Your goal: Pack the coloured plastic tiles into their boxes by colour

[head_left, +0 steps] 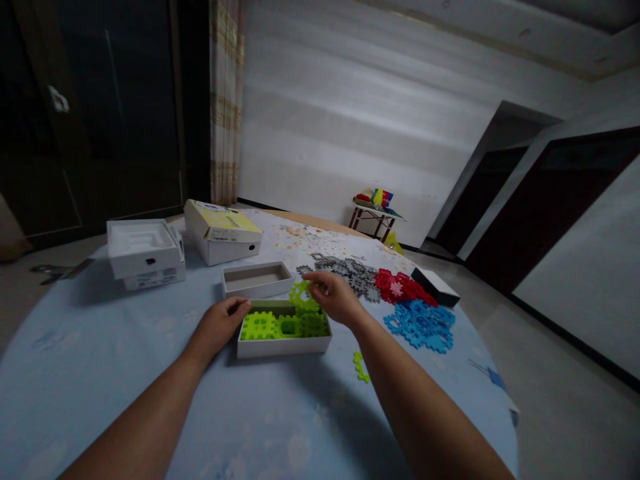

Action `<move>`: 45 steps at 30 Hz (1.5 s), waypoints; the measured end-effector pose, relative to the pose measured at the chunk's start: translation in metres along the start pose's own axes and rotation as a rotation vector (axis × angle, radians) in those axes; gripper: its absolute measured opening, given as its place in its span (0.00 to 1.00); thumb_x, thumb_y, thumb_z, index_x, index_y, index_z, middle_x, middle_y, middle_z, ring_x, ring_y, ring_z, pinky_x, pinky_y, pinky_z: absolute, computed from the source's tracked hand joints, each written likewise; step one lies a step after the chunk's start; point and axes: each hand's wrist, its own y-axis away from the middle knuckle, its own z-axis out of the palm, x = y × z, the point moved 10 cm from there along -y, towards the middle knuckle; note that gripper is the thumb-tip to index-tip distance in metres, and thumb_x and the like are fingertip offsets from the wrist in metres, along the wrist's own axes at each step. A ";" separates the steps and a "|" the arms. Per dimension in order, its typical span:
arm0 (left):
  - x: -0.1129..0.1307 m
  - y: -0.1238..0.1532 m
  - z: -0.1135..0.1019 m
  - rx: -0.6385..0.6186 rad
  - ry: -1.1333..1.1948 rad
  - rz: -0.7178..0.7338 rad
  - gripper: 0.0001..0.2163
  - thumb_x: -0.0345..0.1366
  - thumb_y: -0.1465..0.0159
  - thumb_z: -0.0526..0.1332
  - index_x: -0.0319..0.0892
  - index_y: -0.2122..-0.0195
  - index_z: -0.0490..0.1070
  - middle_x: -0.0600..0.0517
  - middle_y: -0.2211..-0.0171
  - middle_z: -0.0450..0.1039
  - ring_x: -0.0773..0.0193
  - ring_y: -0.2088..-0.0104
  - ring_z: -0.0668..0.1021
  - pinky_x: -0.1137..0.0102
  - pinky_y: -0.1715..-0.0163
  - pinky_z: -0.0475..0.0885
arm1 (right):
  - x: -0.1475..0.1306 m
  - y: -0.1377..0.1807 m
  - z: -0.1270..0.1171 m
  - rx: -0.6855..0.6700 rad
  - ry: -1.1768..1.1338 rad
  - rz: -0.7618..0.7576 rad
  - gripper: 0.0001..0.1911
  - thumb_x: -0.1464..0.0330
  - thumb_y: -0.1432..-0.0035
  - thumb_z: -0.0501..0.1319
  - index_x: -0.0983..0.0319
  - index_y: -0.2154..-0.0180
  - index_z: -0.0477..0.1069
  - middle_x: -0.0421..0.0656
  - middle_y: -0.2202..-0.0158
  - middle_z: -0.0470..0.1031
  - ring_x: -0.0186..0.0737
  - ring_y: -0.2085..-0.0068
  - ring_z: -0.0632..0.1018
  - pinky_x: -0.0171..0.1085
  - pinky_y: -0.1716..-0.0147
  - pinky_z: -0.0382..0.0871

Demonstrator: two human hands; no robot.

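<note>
A shallow white box (283, 346) sits in front of me on the round table, partly filled with lime-green interlocking plastic pieces (280, 326). My left hand (220, 325) rests curled against the box's left end, fingers on its rim. Above the box's far right corner, my right hand (333, 295) pinches one green piece (301, 294). One more green piece (361, 367) lies loose on the cloth to the right of the box.
Piles of grey pieces (350, 272), red pieces (400, 287) and blue pieces (423, 325) lie to the right. An empty white tray (256, 279), a yellow-topped box (223, 231) and a white box (144, 252) stand behind. A dark-lidded box (435, 285) sits near the table's right edge.
</note>
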 end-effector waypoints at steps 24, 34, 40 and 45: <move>-0.001 0.000 0.000 0.012 0.033 0.011 0.19 0.50 0.50 0.56 0.39 0.67 0.74 0.50 0.71 0.78 0.57 0.68 0.77 0.69 0.68 0.70 | -0.029 -0.010 0.058 -0.176 0.235 -0.205 0.13 0.73 0.45 0.57 0.60 0.57 0.72 0.44 0.60 0.77 0.39 0.59 0.74 0.37 0.56 0.64; 0.001 0.000 -0.001 0.014 -0.012 0.010 0.19 0.50 0.49 0.56 0.40 0.67 0.74 0.49 0.68 0.78 0.57 0.66 0.77 0.68 0.65 0.70 | 0.004 0.021 -0.007 -0.012 0.138 -0.078 0.12 0.69 0.44 0.55 0.60 0.59 0.73 0.43 0.63 0.76 0.35 0.63 0.74 0.34 0.61 0.66; -0.004 -0.004 -0.001 0.006 -0.070 -0.015 0.20 0.51 0.50 0.56 0.41 0.65 0.74 0.49 0.68 0.78 0.57 0.67 0.78 0.69 0.65 0.71 | 0.072 0.072 -0.029 -0.229 0.190 0.266 0.14 0.62 0.49 0.60 0.62 0.62 0.73 0.42 0.70 0.75 0.33 0.71 0.73 0.31 0.72 0.63; -0.001 -0.003 -0.004 0.020 -0.096 0.004 0.19 0.51 0.50 0.56 0.42 0.66 0.75 0.50 0.68 0.78 0.57 0.67 0.78 0.69 0.65 0.72 | 0.104 0.121 -0.019 -0.552 0.164 0.463 0.24 0.58 0.59 0.66 0.60 0.58 0.72 0.42 0.65 0.76 0.35 0.69 0.74 0.31 0.72 0.64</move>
